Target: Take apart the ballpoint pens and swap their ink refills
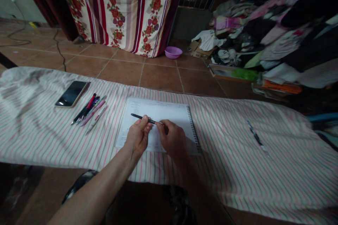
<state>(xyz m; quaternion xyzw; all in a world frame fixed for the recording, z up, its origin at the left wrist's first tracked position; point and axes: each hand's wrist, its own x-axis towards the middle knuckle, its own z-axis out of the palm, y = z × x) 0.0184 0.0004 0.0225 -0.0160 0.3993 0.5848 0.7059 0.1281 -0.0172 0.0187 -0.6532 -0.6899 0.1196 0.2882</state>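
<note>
Both my hands meet over a spiral notebook lying open on the striped cloth. My left hand pinches the barrel of a black pen, which lies level and points left. My right hand is closed on the pen's right end, at its tip or cap. The page under my hands carries faint writing.
A phone lies screen-up at the left, with several pens beside it. Another pen lies alone on the cloth at the right. Beyond are tiled floor, a floral curtain, a purple bowl and a heap of clothes.
</note>
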